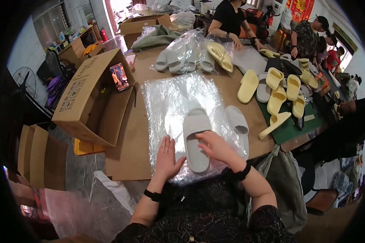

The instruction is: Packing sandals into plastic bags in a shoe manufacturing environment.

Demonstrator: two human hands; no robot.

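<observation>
Head view. A grey slipper [198, 162] lies on clear plastic bags [170, 105] near the counter's [125, 162] front edge. It is probably light, soft and flexible, best held by its strap [197, 122]; the film looks slippery. The right hand's [215, 146] fingers curl at the strap opening, grip uncertain; the left hand [166, 160] rests open, fingers extended. An open carton [85, 81] stands at the left edge, yellow slippers [277, 99] lie toward the right; a co-worker [227, 18] is beyond the far edge.
</observation>
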